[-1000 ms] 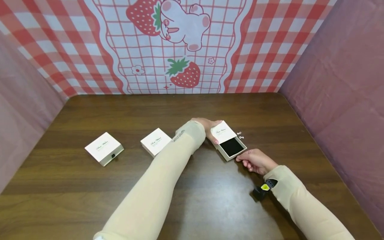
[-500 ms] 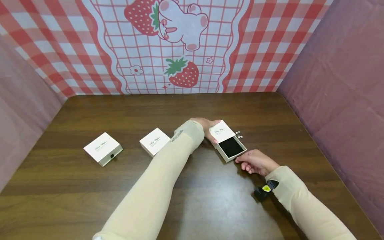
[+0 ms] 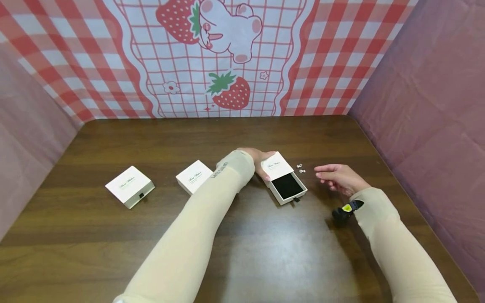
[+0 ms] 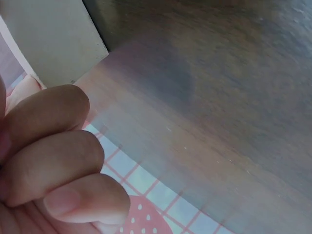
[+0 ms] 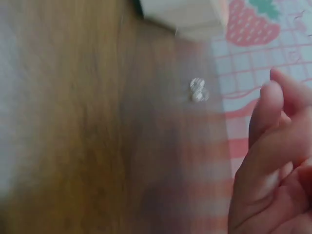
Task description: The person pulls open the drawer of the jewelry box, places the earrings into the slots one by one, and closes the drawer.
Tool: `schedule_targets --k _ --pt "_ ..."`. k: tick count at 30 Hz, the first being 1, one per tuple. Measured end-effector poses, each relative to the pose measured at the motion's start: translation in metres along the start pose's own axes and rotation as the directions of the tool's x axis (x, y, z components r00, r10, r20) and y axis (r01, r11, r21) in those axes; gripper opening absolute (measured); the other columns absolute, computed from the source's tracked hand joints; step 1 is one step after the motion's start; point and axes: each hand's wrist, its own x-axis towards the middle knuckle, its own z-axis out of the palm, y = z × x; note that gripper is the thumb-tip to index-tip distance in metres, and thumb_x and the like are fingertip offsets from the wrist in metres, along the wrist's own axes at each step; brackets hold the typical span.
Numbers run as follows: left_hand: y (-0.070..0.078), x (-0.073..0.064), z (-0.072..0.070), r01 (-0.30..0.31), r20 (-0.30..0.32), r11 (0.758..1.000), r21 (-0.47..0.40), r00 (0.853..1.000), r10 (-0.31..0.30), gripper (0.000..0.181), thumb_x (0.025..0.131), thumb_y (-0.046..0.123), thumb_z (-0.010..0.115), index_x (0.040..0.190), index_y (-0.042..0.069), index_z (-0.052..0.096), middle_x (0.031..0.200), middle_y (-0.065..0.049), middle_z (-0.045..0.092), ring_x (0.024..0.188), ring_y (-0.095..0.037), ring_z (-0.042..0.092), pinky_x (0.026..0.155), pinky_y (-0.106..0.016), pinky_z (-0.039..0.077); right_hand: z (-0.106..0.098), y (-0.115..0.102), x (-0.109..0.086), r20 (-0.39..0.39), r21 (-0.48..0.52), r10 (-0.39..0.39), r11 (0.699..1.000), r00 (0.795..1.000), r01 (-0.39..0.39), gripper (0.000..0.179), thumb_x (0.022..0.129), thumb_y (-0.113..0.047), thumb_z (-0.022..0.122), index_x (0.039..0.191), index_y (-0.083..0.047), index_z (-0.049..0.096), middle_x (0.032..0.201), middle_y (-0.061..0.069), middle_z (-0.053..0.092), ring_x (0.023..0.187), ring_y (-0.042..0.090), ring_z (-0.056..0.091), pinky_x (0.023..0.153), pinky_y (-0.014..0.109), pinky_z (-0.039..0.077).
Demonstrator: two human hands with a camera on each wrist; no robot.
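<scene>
A white drawer-style gift box (image 3: 278,166) with small lettering on its cover lies right of centre in the head view. Its drawer (image 3: 287,186) is pulled out part way, showing a black insert and a dark ribbon tab. My left hand (image 3: 259,160) grips the cover from its left side; in the left wrist view its curled fingers (image 4: 53,148) are beside the box wall. Two small silvery earrings (image 3: 302,171) rest on the table just right of the box. Beyond them on the right hovers my right hand (image 3: 341,177), loosely bent, with nothing held.
Two similar white boxes, a middle box (image 3: 192,176) and a far left box (image 3: 130,186), stand on the brown wooden table (image 3: 265,261). My left forearm passes close over the middle one. A checked strawberry cloth (image 3: 231,92) hangs behind the table, with a pink cloth (image 3: 420,105) on the right.
My right hand has left the drawer's front corner and moved right and farther back, beside the earrings; the ribbon tab now shows. The left hand keeps its grip on the box, which has shifted slightly.
</scene>
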Motion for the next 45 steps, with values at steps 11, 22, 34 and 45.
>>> schedule_targets --k 11,22,34,45 --pt "-0.003 -0.009 -0.002 -0.017 0.026 1.0 -0.001 1.0 0.017 0.099 0.081 0.05 0.072 0.155 0.03 0.01 0.153 -0.005 0.034 0.136 -0.019 0.035 0.107 -0.034 0.03 -0.003 -0.004 0.038 -0.027 -0.403 -0.059 0.914 0.998 0.043 0.047 0.088 -0.018 0.069 0.126 0.008 0.057 0.117 0.016 0.059 0.082 0.015 0.05 0.064 0.029 0.044" --pt "-0.005 -0.009 -0.002 -0.008 0.031 1.0 -0.01 0.999 0.008 0.099 0.081 0.049 0.072 0.155 0.03 0.009 0.153 -0.007 0.033 0.136 -0.02 0.035 0.107 -0.035 0.03 0.006 0.0 0.056 -0.075 -0.374 -0.033 0.927 0.997 0.003 0.04 0.082 -0.011 0.073 0.115 0.008 0.062 0.079 -0.008 0.064 0.043 0.006 0.033 0.042 0.021 0.032" --pt "-0.005 -0.011 0.0 -0.014 0.026 1.0 0.002 1.0 0.014 0.1 0.081 0.05 0.072 0.155 0.03 0.009 0.152 -0.007 0.034 0.136 -0.02 0.036 0.107 -0.035 0.031 0.008 0.002 0.061 -0.085 -0.459 -0.071 0.888 0.994 0.024 0.036 0.081 -0.014 0.075 0.109 0.007 0.067 0.079 -0.003 0.066 0.042 0.007 0.031 0.041 0.023 0.029" --pt "-0.004 -0.017 -0.002 -0.027 0.017 0.999 -0.019 0.999 0.027 0.099 0.08 0.048 0.073 0.155 0.028 0.011 0.151 -0.008 0.036 0.134 -0.022 0.037 0.107 -0.035 0.031 0.012 -0.003 0.058 -0.06 -0.539 -0.114 0.84 0.992 0.063 0.031 0.081 -0.015 0.074 0.102 0.008 0.069 0.076 0.002 0.067 0.053 0.014 0.045 0.052 0.026 0.036"
